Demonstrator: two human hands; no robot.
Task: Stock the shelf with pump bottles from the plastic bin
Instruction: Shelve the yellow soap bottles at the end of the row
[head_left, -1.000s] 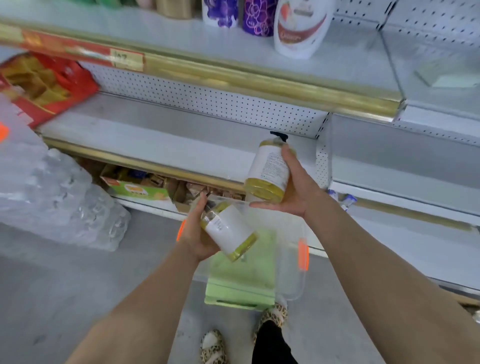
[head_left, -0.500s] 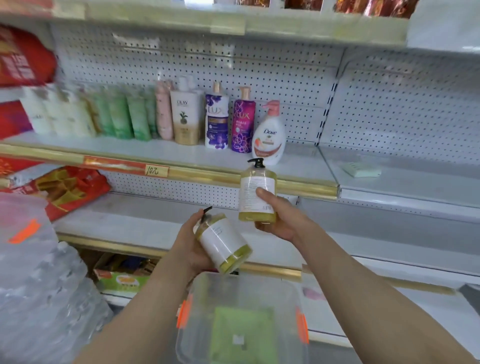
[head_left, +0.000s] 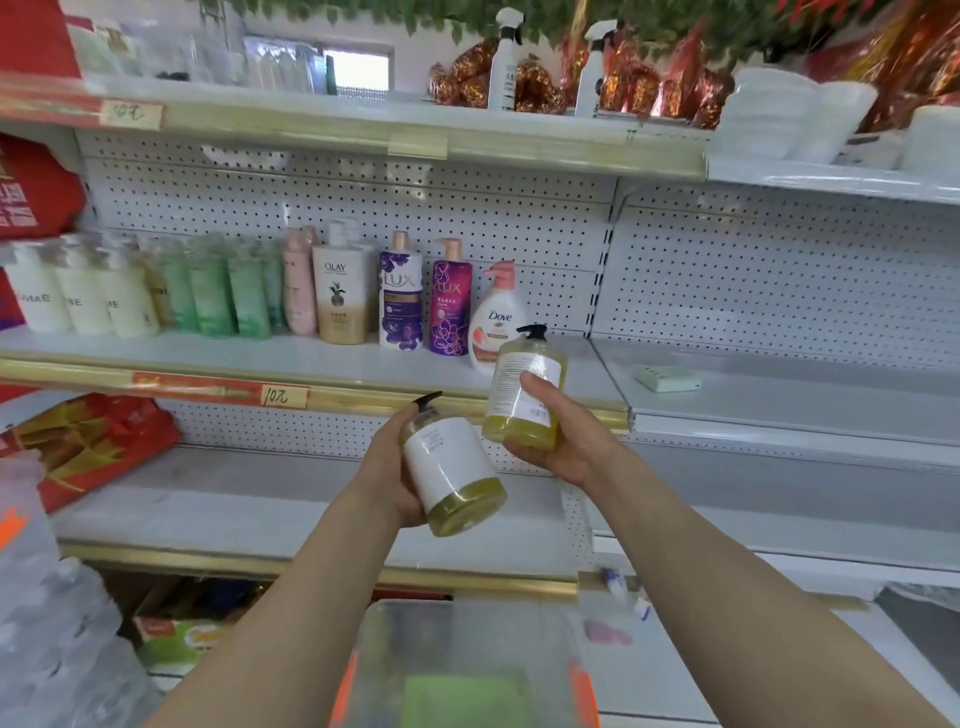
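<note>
My left hand (head_left: 390, 467) grips a yellow pump bottle with a white label (head_left: 451, 470), tilted with its black pump pointing up and left. My right hand (head_left: 558, 436) holds a second yellow pump bottle (head_left: 522, 389) upright, raised in front of the gold edge of the middle shelf (head_left: 571, 374), just right of the Dove bottle (head_left: 493, 327). The clear plastic bin (head_left: 467, 665) with orange latches sits low below my arms; a green block shows through it.
A row of shampoo and body-wash bottles (head_left: 343, 296) fills the left of the middle shelf. A small pale green box (head_left: 669, 378) lies on the right shelf section. Red bags (head_left: 88, 441) sit on the lower shelf's left; wrapped water bottles (head_left: 47, 623) stand at far left.
Both hands have risen with their bottles, from near the bin up to the middle shelf's height. My view has tilted upward, bringing the top shelf into sight.
</note>
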